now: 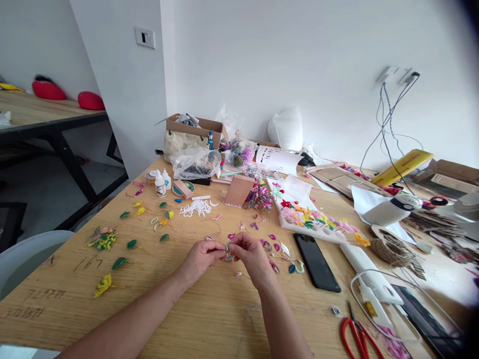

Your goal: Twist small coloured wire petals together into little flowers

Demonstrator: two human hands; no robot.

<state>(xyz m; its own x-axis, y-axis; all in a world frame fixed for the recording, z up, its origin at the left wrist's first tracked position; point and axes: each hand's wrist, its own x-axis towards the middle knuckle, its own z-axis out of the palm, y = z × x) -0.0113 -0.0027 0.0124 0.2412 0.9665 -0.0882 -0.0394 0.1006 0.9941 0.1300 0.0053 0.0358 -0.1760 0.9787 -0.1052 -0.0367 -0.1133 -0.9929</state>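
Note:
My left hand (202, 258) and my right hand (251, 257) meet above the middle of the wooden table (179, 314), fingertips pinched. Between them is a small pale looped piece (228, 252) with white and bluish parts; the fingers hide most of it, so its exact kind is unclear. Around my right hand lie small pink and purple petal pieces (277, 247) and a pale green loop with a dark blue petal (292, 269). Green leaves on thin wires (120, 263) and a yellow flower (103, 285) are spread out to the left.
A black phone (317, 262) lies right of my hands, with red-handled scissors (359, 336) nearer me. Glue bottles (160, 184), white strips (196, 208) and a wooden block (239, 190) stand or lie farther back. White foam (299, 227) carries colourful flowers. A cable trails at right.

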